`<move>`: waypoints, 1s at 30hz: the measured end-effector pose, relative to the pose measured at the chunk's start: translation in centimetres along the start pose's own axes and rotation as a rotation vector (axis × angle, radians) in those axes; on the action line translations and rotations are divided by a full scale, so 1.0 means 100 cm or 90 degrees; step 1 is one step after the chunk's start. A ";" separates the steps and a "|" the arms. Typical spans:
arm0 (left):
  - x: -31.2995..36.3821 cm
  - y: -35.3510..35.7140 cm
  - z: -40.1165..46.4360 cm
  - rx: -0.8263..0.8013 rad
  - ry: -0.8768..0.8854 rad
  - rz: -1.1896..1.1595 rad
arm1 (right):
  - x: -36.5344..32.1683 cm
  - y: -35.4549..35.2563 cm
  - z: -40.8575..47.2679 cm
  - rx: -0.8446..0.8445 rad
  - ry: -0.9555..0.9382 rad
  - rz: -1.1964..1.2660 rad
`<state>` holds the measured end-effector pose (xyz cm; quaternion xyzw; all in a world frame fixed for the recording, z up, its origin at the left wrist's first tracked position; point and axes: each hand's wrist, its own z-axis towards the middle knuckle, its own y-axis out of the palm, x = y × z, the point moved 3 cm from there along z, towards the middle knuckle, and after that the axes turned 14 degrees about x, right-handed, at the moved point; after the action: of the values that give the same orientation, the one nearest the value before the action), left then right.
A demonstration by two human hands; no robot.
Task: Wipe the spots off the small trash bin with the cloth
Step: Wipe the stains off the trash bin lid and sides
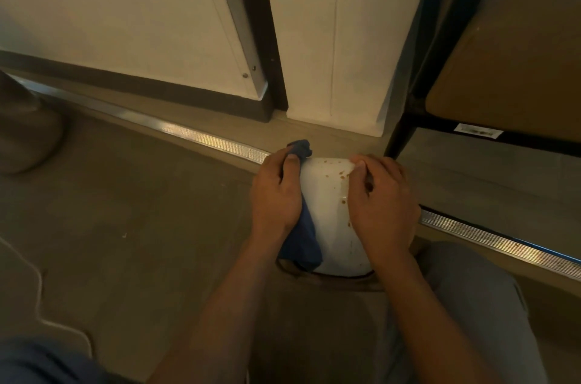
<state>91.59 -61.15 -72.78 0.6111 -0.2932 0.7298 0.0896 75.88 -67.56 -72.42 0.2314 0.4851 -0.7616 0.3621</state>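
Both forearms are extended from the lower edge of the frame up toward its centre, where the small trash bin [327, 214] is held between the two hands. The left hand [276, 192] is laid along the bin's left side with its back turned to the camera; its grip is closed on the blue cloth [301, 239], which is pinched against the bin's wall by the thumb and curled fingers. One bunched end of the cloth is seen above the knuckles, and the rest is draped down below the wrist, over the bin's lower left edge. The right hand [382, 201] is set on the bin's right side, fingers curled over its wall and the thumb pressed near the upper rim, so this grip is closed on the bin itself.

The bin is white and is found just right of the frame's centre, on the floor [141, 226] (it appears tipped or turned so that a broad pale face is shown to the camera, though its opening cannot be made out). Small brown spots [342, 175] are scattered over the right part of that face, close to the right hand's fingers. What is inside the bin cannot be told.

A metal threshold strip [188, 132] is run across the floor behind the bin, and a white wall panel [345, 38] is seen in the upper centre.
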 end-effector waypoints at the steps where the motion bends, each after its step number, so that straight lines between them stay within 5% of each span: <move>1: -0.001 -0.001 -0.001 0.009 0.012 0.005 | 0.001 0.001 0.000 0.000 -0.003 0.001; 11: -0.008 -0.020 -0.044 0.030 0.072 0.069 | -0.002 0.000 0.001 0.009 0.000 -0.015; 19: -0.026 -0.027 -0.074 0.071 -0.016 -0.003 | -0.004 0.001 -0.001 0.038 -0.021 -0.024; 30: 0.000 -0.007 -0.014 -0.098 -0.208 -0.073 | 0.001 0.002 0.009 0.055 -0.027 -0.079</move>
<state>90.75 -59.82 -72.62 0.7287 -0.3234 0.5899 0.1284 75.99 -68.43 -72.21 0.1999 0.4576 -0.8074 0.3141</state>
